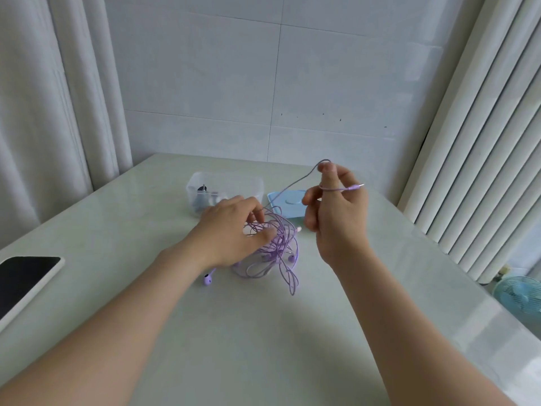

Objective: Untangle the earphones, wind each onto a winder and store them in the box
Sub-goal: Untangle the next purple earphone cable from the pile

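Observation:
A tangle of purple earphone cable (281, 253) lies on the pale table (263, 332). One purple earbud (208, 278) sits loose at its left. My left hand (231, 230) rests on the tangle with fingers curled into the loops. My right hand (336, 206) is raised above the table and pinches the cable near its plug (355, 187); a strand runs from it down to the tangle. Behind stands a clear plastic box (225, 190) with dark items inside. A light blue lid (288, 203) lies beside the box.
A phone (25, 281) with a dark screen lies at the table's left edge. Curtains hang on the left, a white radiator stands on the right, and a small blue fan (518, 291) is below the table's right side.

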`<state>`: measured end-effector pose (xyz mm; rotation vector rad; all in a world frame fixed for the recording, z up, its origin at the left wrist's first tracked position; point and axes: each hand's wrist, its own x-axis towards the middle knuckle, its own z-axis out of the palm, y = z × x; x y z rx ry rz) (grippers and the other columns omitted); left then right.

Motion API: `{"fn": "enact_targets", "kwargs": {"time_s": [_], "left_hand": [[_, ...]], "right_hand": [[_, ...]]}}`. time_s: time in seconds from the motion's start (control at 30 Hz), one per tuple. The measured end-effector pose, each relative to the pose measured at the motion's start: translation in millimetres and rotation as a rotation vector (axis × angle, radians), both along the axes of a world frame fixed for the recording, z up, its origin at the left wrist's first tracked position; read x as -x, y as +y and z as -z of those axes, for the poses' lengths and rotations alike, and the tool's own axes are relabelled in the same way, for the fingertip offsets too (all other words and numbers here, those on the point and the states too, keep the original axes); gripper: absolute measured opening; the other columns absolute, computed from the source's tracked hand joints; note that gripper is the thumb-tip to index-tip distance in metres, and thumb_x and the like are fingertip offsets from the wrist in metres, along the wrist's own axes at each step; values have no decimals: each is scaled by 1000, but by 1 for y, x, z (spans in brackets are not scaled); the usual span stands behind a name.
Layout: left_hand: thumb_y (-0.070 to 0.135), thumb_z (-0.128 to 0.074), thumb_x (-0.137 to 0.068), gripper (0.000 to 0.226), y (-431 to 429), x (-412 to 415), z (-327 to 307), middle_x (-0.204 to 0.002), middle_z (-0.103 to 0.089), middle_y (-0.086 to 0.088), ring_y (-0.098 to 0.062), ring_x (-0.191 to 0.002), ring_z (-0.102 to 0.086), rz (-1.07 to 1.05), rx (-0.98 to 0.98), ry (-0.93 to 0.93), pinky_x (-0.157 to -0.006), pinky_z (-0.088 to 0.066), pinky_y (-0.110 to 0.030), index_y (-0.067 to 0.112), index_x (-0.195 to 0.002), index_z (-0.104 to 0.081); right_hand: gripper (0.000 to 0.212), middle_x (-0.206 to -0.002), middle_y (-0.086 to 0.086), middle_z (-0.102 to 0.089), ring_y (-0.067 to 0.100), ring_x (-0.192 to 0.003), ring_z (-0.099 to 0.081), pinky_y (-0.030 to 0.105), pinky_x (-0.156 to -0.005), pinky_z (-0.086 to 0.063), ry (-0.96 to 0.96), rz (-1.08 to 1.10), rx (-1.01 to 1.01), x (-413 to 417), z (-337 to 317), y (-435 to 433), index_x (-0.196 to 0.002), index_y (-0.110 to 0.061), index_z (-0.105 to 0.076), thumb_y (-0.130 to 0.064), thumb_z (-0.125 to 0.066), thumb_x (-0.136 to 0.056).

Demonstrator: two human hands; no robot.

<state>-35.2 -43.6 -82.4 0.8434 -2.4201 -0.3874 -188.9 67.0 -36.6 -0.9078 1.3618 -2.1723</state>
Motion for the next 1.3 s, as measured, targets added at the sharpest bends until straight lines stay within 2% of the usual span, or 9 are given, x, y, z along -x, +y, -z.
{"fn": "enact_targets", "kwargs": {"time_s": [0.23,0.4,0.6,0.7,0.87,1.0,1.1,1.2,1.3], "left_hand": [[4,-56,-86,27,-9,-7,-1,-110,-48,1,-26,-101,-51,-105,25,27,-90,-46,-45,22,-104,-48],[18,-59,-97,24,-20,-8,5,-119,-56,-4,-23,-101,-55,-139,-45,42,-97,-47,-40,19,-121,-55],[28,-67,-98,10,-19,-6,2,-98,-72,7,-13,-80,-62,-65,-173,68,-81,-48,-29,23,-106,-72],[36,-71,-97,11,-18,-5,0,-90,-70,7,-7,-75,-62,-64,-233,160,-70,-44,-23,25,-94,-69],[38,-76,-92,14,-18,-8,-7,-79,-56,4,-10,-71,-50,-191,-194,293,-62,-35,-23,27,-89,-67],[32,-89,-80,28,-14,-14,-14,-67,-68,1,-15,-60,-63,-322,-328,410,-56,-43,-25,15,-87,-67],[25,-89,-80,30,-6,-15,-18,-67,-75,-7,-21,-54,-73,-344,-524,487,-49,-55,-28,10,-90,-66],[13,-82,-87,23,-5,-16,-22,-71,-76,-12,-25,-56,-75,-318,-721,513,-53,-61,-34,4,-101,-66],[-2,-60,-97,13,-4,-17,-26,-78,-74,-17,-22,-50,-70,-278,-909,543,-46,-58,-31,0,-109,-64]], "right_hand": [[23,-65,4,-58,24,-64,-61,49,-59,-51,244,267,-45,3,8,-4,-75,-4,-58,-23,-52,-89],[23,-110,14,-78,29,-113,-74,42,-105,-56,-257,-117,172,8,-4,-3,-88,-9,-62,-11,-46,-104],[21,-70,13,-62,35,-66,-73,42,-65,-63,-429,-280,98,3,-11,6,-86,-12,-49,-21,-47,-105],[25,-65,11,-54,29,-48,-57,37,-58,-56,-241,-288,-22,1,-11,7,-83,-11,-55,-23,-51,-104],[24,-81,14,-68,24,-82,-66,42,-82,-56,254,-461,-128,-3,-2,5,-73,-2,-71,-6,-59,-93],[22,-93,3,-71,18,-93,-62,39,-87,-45,614,-786,-276,-11,1,11,-84,1,-79,-19,-72,-85],[16,-99,-11,-77,8,-98,-69,28,-92,-51,874,-956,-556,-21,0,20,-102,-18,-84,-28,-72,-99],[29,-87,-6,-79,8,-80,-66,29,-81,-56,1037,-852,-695,-27,8,16,-101,-23,-85,-48,-70,-97],[23,-82,2,-79,7,-76,-66,27,-75,-54,955,-683,-598,-28,11,10,-93,-18,-85,-38,-74,-97]]}}
